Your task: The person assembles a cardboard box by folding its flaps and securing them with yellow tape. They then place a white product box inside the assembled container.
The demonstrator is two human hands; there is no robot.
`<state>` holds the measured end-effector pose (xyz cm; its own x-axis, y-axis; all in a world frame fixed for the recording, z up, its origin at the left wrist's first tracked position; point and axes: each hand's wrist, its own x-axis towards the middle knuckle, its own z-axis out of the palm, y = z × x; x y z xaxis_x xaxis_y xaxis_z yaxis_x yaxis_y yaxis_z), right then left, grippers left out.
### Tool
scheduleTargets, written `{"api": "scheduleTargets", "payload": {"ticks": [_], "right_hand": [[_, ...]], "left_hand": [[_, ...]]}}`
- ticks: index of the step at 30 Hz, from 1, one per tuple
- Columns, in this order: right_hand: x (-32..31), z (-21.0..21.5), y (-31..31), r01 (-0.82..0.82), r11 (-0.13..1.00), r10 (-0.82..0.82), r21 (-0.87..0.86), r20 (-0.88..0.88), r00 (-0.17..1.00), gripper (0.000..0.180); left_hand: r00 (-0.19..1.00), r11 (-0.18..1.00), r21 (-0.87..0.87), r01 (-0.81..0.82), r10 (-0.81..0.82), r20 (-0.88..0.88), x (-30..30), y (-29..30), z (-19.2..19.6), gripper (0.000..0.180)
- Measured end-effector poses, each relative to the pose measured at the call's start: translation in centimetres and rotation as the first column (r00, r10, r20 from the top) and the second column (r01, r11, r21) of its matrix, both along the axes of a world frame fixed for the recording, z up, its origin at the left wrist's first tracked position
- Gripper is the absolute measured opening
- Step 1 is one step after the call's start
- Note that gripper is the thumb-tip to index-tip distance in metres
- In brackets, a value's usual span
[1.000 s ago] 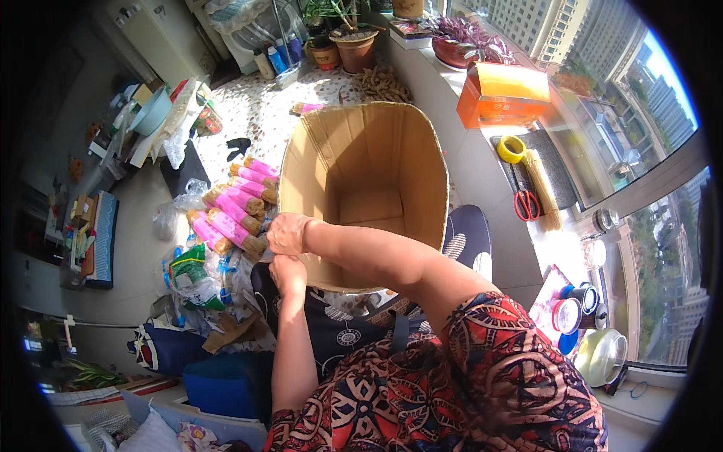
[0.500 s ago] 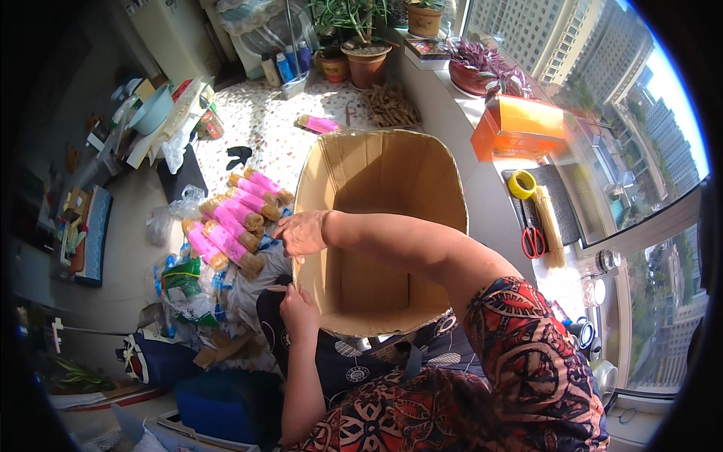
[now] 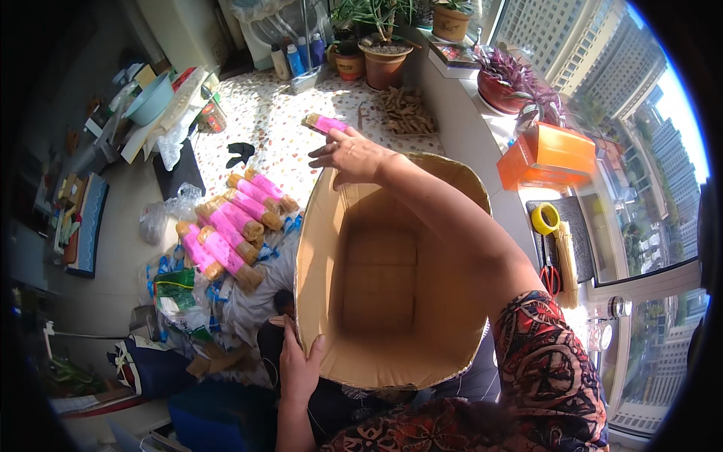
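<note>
A large open cardboard box [image 3: 392, 354] stands before me, with only bare cardboard showing inside. My left hand [image 3: 300, 368] grips its near left rim, thumb on the inner side and fingers along the outside. Stretched across the box, my right hand [image 3: 354, 157] is over the far left corner with its fingers apart and nothing in them. Just beyond those fingers, a single bundle of thin brown sticks in a pink wrapper [image 3: 325, 123] lies on the floor. Several similar pink-wrapped bundles [image 3: 233, 218] are heaped left of the box.
Plastic bags [image 3: 181, 301] lie beneath and beside the heap. A pile of brown pieces [image 3: 407, 111] and potted plants [image 3: 385, 64] sit beyond the box. Along the right-hand sill are an orange box [image 3: 546, 158], yellow tape [image 3: 545, 218], red-handled scissors [image 3: 551, 280] and pale sticks [image 3: 565, 264].
My right hand has moved from the left rim outward to the far left corner. My left hand has come down along the rim, and the box appears lower and more to the right.
</note>
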<state>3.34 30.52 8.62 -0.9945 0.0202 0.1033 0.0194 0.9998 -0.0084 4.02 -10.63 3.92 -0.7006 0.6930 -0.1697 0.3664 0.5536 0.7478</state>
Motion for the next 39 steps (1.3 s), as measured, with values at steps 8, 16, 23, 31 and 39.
{"api": "scheduleTargets", "payload": {"ticks": [8, 16, 23, 31, 39], "right_hand": [[4.5, -1.8, 6.5, 0.324, 0.817, -0.408, -0.477, -0.08, 0.91, 0.028], [3.6, -6.1, 5.3, 0.358, 0.817, -0.503, -0.452, -0.254, 0.826, 0.017], [2.7, -9.1, 3.8, 0.391, 0.849, -0.524, -0.354, -0.481, 0.703, 0.011], [2.5, -9.0, 3.1, 0.454, 0.864, -0.498, -0.216, -0.491, 0.715, 0.007], [8.3, -8.2, 6.3, 0.507, 0.858, -0.512, -0.084, -0.235, 0.826, 0.01]], "left_hand": [[0.911, 0.862, 0.353, 0.363, -0.249, -0.329, -11.9, 22.2, 2.0, 0.045], [0.907, 0.913, 0.111, 0.392, -0.363, -0.216, -13.0, 35.2, -0.7, 0.025], [0.838, 0.893, 0.148, 0.425, -0.326, -0.437, -12.6, 35.3, -2.0, 0.017], [0.805, 0.95, 0.066, 0.305, -0.22, -0.55, -11.0, 35.7, -1.6, 0.018], [0.854, 0.935, 0.106, 0.337, -0.257, -0.453, -11.3, 34.8, -1.6, 0.019]]}}
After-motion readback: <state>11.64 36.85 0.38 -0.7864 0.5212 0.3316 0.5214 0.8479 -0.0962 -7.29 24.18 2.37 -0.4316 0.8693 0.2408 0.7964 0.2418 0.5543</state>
